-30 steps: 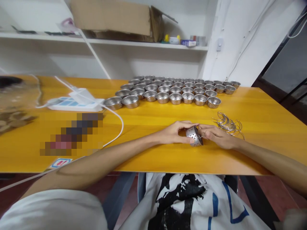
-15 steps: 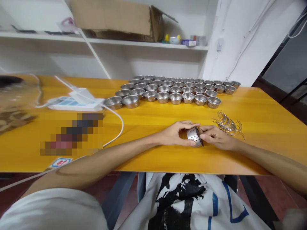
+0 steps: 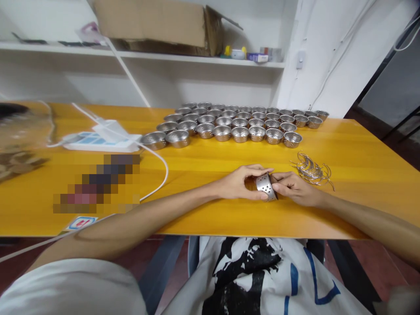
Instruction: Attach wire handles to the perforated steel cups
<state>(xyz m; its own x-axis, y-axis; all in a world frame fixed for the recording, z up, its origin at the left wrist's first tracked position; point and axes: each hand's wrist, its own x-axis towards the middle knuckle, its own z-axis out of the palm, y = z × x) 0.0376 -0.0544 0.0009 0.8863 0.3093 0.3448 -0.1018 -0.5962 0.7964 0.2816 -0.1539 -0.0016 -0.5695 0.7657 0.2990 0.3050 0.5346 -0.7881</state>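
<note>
A small perforated steel cup [image 3: 265, 186] is held on its side just above the yellow table [image 3: 210, 210]. My left hand [image 3: 238, 183] wraps its thumb and fingers round the cup's left side. My right hand [image 3: 295, 188] pinches the cup's rim from the right; whether a wire piece is in those fingers is hidden. A loose pile of bent wire handles [image 3: 310, 169] lies just behind my right hand.
Several rows of matching steel cups [image 3: 236, 124] stand at the back of the table. A white power strip [image 3: 98, 140] with a white cable [image 3: 160, 175] lies to the left. A cardboard box [image 3: 157, 24] rests on the wall shelf.
The cup has turned slightly between my fingers and sits a little higher. Both hands stay in the same spot.
</note>
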